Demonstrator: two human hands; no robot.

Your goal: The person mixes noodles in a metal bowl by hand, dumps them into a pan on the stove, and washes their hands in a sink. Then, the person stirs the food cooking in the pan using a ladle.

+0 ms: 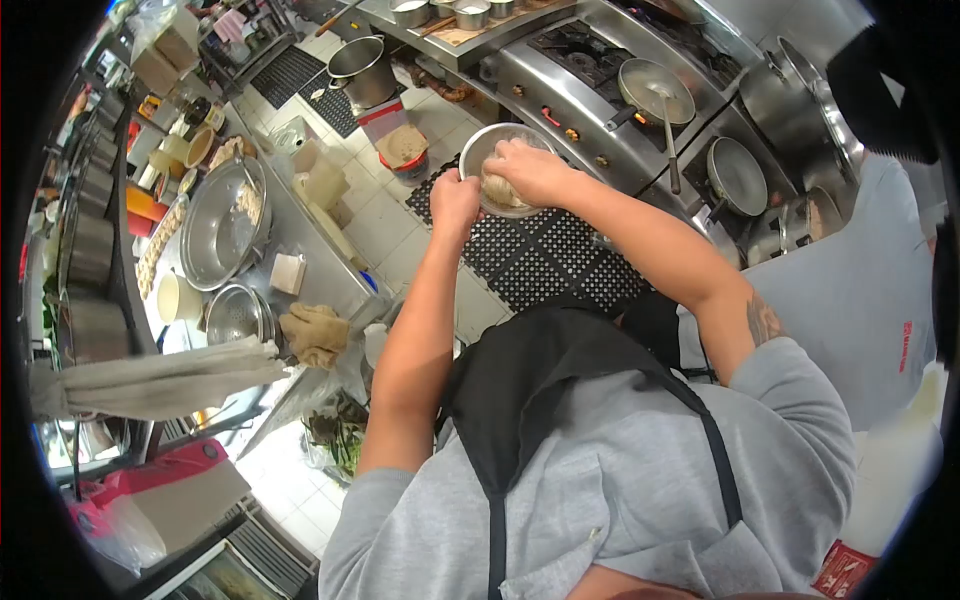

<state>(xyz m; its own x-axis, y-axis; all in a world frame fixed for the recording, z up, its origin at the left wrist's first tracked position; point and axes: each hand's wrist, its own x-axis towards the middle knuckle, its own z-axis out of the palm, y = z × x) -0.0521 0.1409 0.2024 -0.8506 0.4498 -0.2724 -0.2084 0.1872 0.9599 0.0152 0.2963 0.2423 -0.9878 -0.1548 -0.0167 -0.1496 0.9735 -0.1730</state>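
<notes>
A round metal bowl (478, 150) is held out in front of me above the dark perforated floor mat (545, 255). My left hand (457, 203) grips the bowl's left rim, its fingers closed. Inside the bowl, my right hand (527, 172) has its fingers curled down over a pale, beige food mass (497, 188). The fingertips are partly hidden, and the food cannot be made out exactly.
On the left, a steel counter holds a large metal basin (215, 240), a colander (232, 312) and a brown cloth (315, 335). A stove with pans (655, 88) stands at the right. A tall pot (362, 72) is beyond the bowl. Another person's grey sleeve (850, 290) is at the right.
</notes>
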